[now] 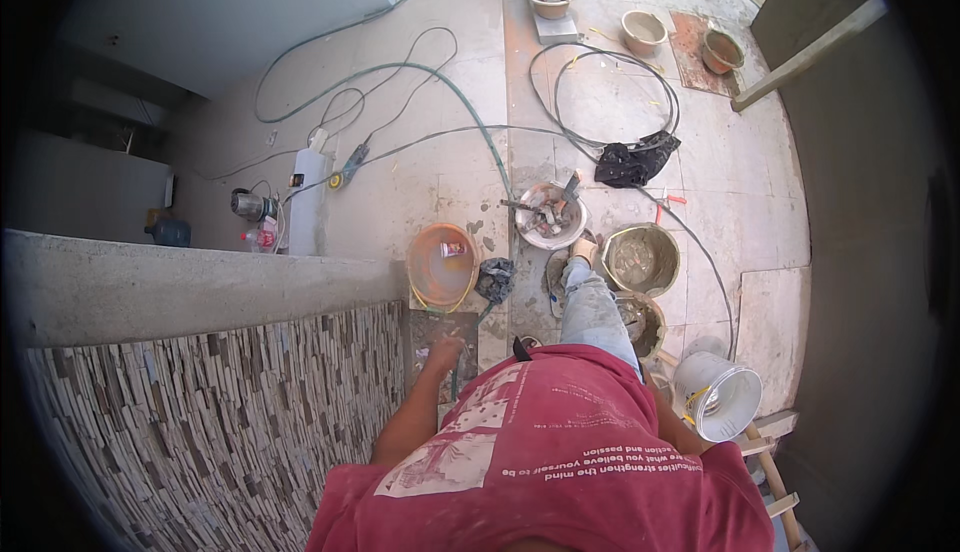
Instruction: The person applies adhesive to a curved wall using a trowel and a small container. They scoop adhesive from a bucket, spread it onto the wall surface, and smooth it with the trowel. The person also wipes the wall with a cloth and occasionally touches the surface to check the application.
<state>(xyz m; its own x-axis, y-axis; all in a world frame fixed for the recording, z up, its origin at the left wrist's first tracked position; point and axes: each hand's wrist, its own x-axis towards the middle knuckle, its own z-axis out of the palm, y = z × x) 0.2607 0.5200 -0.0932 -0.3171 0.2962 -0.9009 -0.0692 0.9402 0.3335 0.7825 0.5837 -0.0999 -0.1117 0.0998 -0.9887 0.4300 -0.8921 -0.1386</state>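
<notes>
My left hand [443,355] hangs low on the left side, over a dark stained board [415,330] on the floor. It is nearest the orange bucket [414,264], which holds cloudy water and a small printed cup [453,249]; the fingers are too small to read. Beside that bucket lies a crumpled dark plastic bag [495,280]. My right arm [681,428] passes down behind my red shirt, and the hand is hidden. Ahead of my feet, a white basin [550,242] holds trowels and other tools.
Two dark mortar buckets [642,259] [650,324] stand right of my leg, with a tipped white pail [731,404] and a wooden ladder [780,505] nearby. A green hose [468,102], cables, an angle grinder [349,166] and a black bag [637,160] lie ahead. Stone-strip wall [220,402] flanks the left.
</notes>
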